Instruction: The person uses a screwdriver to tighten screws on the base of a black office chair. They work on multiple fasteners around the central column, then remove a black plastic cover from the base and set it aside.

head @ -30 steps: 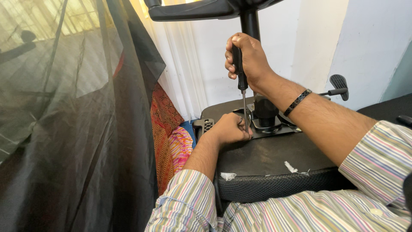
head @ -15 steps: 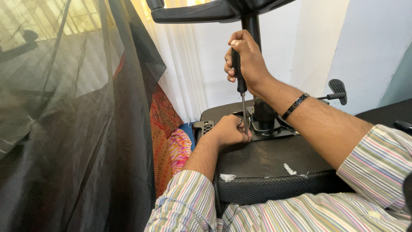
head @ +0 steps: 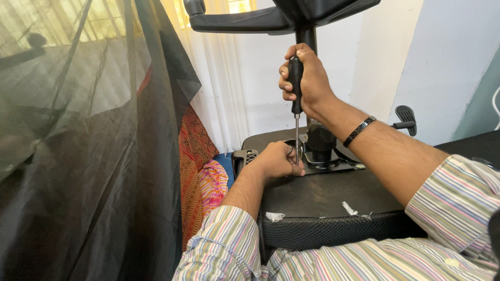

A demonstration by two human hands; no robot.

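Note:
An upturned black office chair lies in front of me, the underside of its seat (head: pixel 333 195) facing up. My right hand (head: pixel 310 78) grips the black handle of a screwdriver (head: pixel 296 91) held upright, its thin shaft pointing down at the metal mounting plate (head: pixel 333 164). My left hand (head: pixel 276 161) rests on the seat with its fingers pinched around the screwdriver's tip at the plate's edge. The chair's centre column (head: pixel 307 39) rises behind my right hand. A dark band (head: pixel 359 131) sits on my right wrist.
A dark mesh net (head: pixel 78 156) hangs at the left. Patterned red and pink cloth (head: pixel 200 166) lies beside the chair. White curtains (head: pixel 219 93) and a pale wall stand behind. A chair leg (head: pixel 234 21) spreads overhead, and a lever knob (head: pixel 405 115) sticks out right.
My right hand with the screwdriver stays upright over the plate, shifting only slightly. My left hand stays at the tip.

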